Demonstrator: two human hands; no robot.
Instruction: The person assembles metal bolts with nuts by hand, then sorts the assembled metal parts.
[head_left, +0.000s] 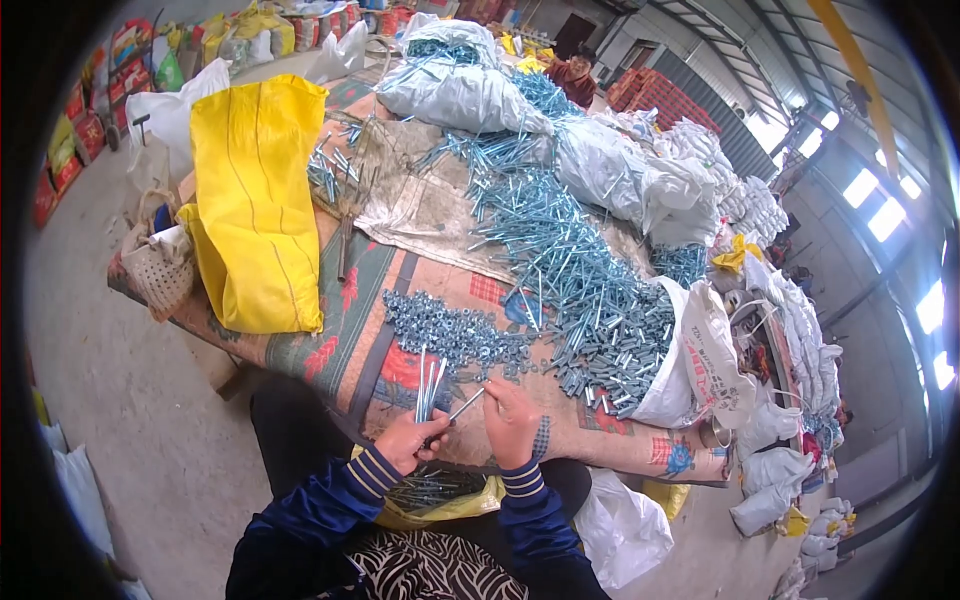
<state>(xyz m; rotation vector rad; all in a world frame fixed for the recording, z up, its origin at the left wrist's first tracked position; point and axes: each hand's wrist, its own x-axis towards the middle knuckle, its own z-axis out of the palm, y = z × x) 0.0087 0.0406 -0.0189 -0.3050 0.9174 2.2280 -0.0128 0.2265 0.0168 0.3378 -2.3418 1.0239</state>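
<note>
My left hand (402,444) is closed round a small bundle of long thin metal rods (430,385) that stand up from the fist. My right hand (512,424) pinches the upper end of a single slanting metal rod (467,404), whose lower end meets the left hand's fingertips. Just beyond both hands a spread of small metal nuts (440,328) lies on the patterned padded cover (365,385) of the table. Short metal sleeves (618,355) are heaped to the right, partly inside the mouth of a white woven sack (680,370).
A large pile of bluish metal rods (540,220) runs to the far side. On the left stands a yellow woven sack (262,200). White sacks (460,95) line the back. Below my hands, a yellow bag (488,498) holds more rods. Another person (573,80) is beyond the table.
</note>
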